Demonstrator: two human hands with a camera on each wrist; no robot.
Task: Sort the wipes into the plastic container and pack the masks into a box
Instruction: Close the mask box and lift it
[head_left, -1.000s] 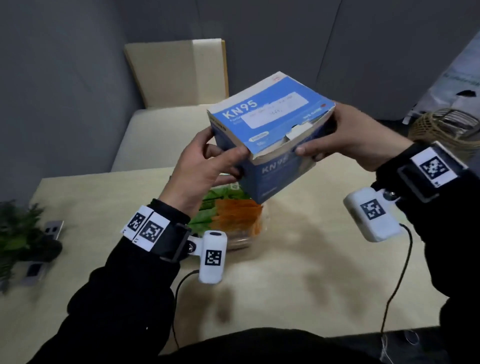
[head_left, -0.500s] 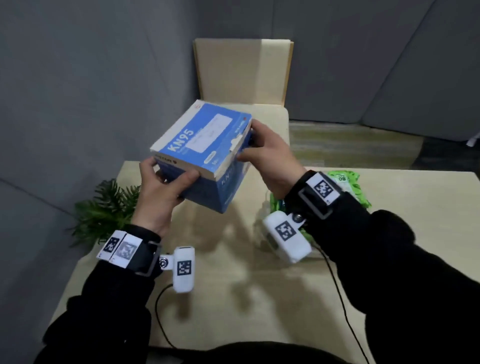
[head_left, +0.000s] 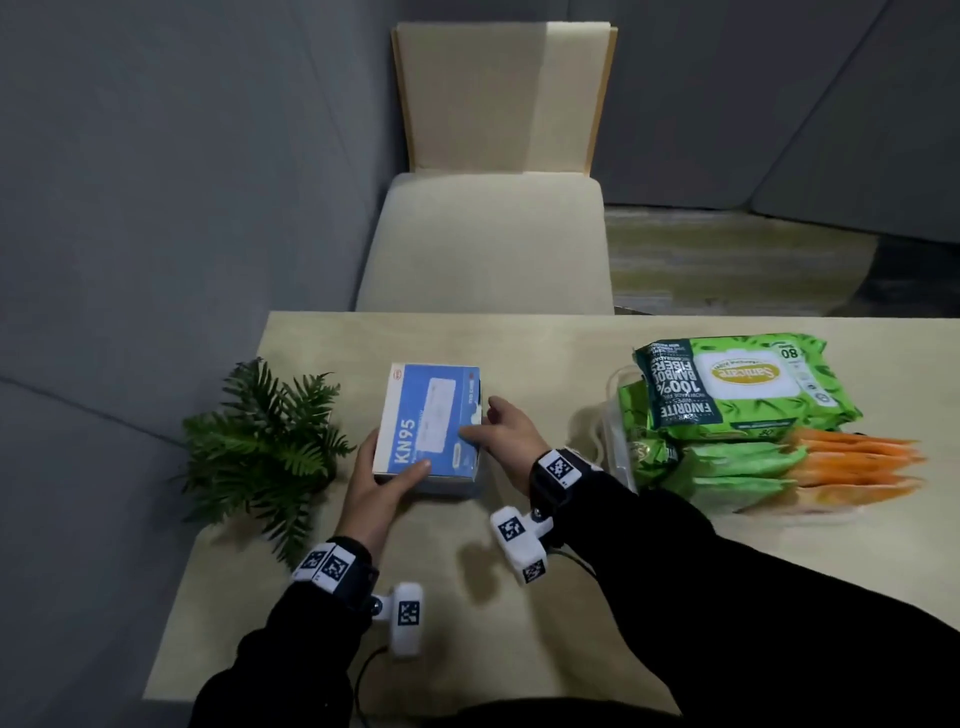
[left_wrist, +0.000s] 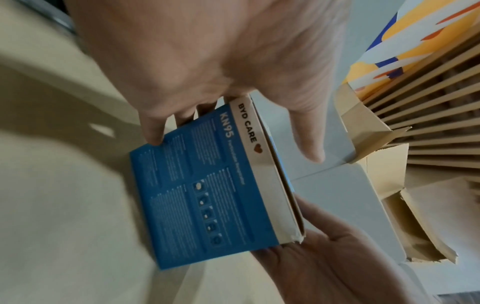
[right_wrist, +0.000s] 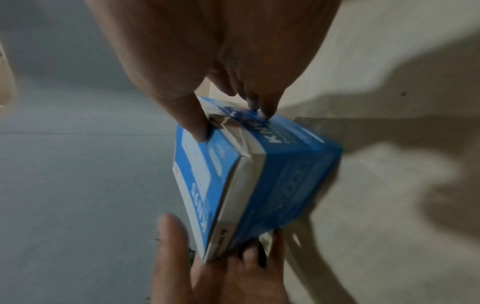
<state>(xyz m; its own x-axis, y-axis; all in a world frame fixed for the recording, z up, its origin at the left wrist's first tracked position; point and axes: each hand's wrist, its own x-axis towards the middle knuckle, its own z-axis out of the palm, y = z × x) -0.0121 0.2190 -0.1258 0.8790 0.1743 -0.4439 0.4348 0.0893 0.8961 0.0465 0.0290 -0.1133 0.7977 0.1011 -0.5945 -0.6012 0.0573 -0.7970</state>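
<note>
Both hands: my left hand (head_left: 375, 487) and right hand (head_left: 503, 435) clasp the mask box (head_left: 427, 422).
Change: box lowered to the table (head_left: 597, 618), seemingly resting.
Axis: long side runs away from me.

blue-and-white kn95 mask box (head_left: 428, 423), lid closed, lying flat on table; green and orange wipe packs (head_left: 737, 387) sitting stacked in clear plastic container (head_left: 615, 415).

mask box (head_left: 428, 428) on table (head_left: 519, 597) | plant (head_left: 265, 441) left | wipes (head_left: 737, 384) right | chair (head_left: 493, 239) behind
</note>
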